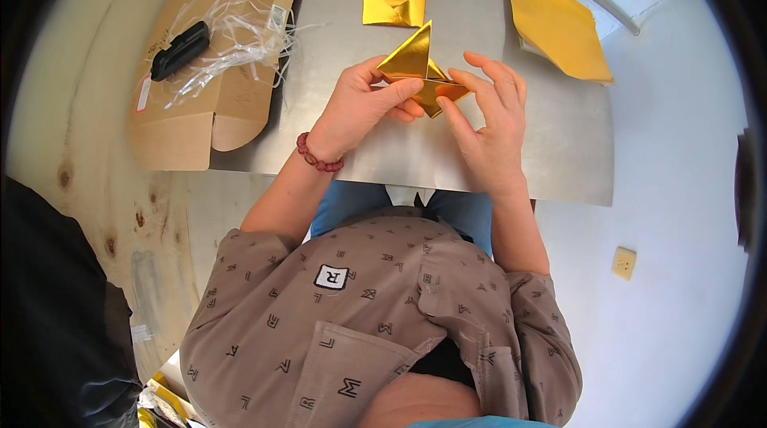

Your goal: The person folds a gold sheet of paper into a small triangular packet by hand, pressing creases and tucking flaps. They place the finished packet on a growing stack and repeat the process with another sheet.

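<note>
Between my two hands, above the metal table, is a sheet of shiny gold foil paper [410, 59] creased into triangular flaps. My left hand [363, 104], with a dark red beaded bracelet at its wrist, pinches the paper's left side, thumb on top and fingers beneath. On the other side, the thumb and index finger of my right hand [491, 112] close on the right corner, while its other fingers stand raised. Just beyond my hands lies an overlapping row of folded gold foil pieces [395, 8].
At the left, a brown cardboard box [188, 120] carries tangled clear plastic strips [240, 36] and a black object [180, 51]. A stack of yellow paper [559, 24] lies at the table's right. The metal table's [559, 164] near edge runs in front of my body.
</note>
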`<state>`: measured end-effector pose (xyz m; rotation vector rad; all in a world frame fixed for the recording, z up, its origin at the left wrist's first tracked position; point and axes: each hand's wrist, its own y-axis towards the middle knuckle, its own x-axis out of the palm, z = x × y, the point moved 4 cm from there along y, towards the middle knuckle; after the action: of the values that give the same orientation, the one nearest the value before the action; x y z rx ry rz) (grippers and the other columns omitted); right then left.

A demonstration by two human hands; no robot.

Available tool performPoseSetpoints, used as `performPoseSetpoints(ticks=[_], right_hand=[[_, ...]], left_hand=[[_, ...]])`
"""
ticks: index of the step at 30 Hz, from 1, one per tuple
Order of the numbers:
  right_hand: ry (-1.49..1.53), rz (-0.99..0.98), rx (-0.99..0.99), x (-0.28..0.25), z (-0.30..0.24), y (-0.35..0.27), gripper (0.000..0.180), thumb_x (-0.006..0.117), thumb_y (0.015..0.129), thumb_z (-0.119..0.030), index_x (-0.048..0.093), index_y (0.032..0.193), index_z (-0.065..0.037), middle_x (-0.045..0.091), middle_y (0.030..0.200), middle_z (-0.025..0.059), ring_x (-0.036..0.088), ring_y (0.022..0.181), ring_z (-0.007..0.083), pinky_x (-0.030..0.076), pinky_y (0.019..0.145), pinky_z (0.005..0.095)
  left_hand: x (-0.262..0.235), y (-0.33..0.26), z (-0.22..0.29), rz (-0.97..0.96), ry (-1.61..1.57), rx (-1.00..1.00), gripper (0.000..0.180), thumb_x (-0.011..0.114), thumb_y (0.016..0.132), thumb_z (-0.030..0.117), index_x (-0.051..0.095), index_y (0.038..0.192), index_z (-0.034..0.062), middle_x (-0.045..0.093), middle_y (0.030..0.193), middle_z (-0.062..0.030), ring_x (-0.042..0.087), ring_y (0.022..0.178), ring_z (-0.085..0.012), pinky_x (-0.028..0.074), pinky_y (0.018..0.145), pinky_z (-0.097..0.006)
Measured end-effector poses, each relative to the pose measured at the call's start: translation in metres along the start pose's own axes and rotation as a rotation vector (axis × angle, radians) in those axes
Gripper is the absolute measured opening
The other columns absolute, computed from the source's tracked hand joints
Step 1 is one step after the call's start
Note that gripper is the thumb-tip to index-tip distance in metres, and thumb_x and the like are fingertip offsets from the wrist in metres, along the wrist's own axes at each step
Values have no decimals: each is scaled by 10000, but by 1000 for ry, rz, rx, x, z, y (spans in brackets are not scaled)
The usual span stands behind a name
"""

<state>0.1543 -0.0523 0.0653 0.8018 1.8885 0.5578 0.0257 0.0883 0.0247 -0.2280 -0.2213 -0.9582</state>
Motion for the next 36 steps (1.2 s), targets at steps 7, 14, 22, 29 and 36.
performPoseSetpoints(ticks=[7,14,22,29,36], right_hand=[[54,-46,-24,21,6,0,323,832,772,-94,736,1079,-86,672,1241,72,553,1208,321,464,1015,412],[190,-134,95,30,13,6,204,825,793,-102,641,875,-69,668,1127,86,558,1116,308,461,965,409],[357,-88,232,42,21,3,155,765,826,-38,615,852,-67,694,1080,81,576,1098,290,498,907,385],[444,-21,348,41,27,-4,131,726,860,-14,600,859,-49,733,1070,75,621,1077,251,520,893,358],[448,-47,350,43,31,-8,104,683,927,1,582,925,-23,719,1117,92,549,824,81,471,788,252]], left_hand=[[-7,5,-3,-50,44,34,297,706,1005,153,632,1241,-11,721,1055,-86,746,818,-135,608,718,-236],[-16,9,-2,-104,81,-20,224,616,1066,238,615,1093,15,699,1004,-59,746,818,-129,606,709,-235],[-20,12,-12,-40,-123,-132,248,533,1103,287,593,1184,60,715,1040,-76,748,831,-148,619,731,-263],[-27,10,-16,-59,-258,-176,288,473,1120,298,574,1240,57,711,1118,-117,749,919,-191,629,771,-310],[-29,10,-17,-93,-296,-184,306,434,1130,304,566,1244,52,702,1153,-144,750,957,-237,636,802,-350]])
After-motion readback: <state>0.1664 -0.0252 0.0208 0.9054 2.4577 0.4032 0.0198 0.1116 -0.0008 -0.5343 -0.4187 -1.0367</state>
